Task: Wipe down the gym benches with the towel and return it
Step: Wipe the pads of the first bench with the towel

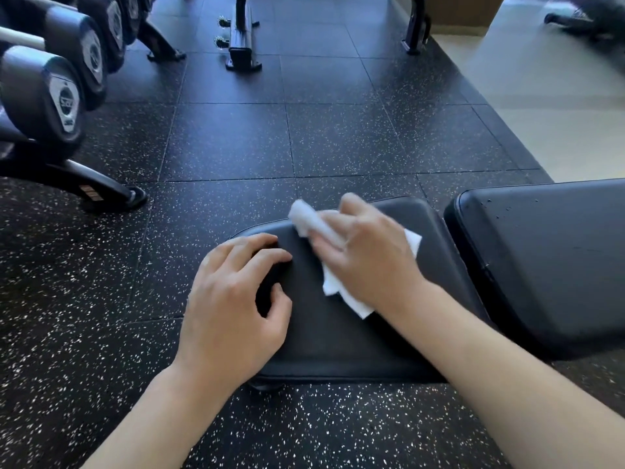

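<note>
one towel (333, 289) under right fingers (333, 247)

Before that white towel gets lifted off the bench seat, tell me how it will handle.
The white towel will probably be floppy: it lies crumpled, with loose corners sticking out under the right hand. It looks thin and paper-like, so likely very light and prone to tearing if snagged. On the smooth seat pad it should slide easily; the left hand rests on the pad's edge.
</note>
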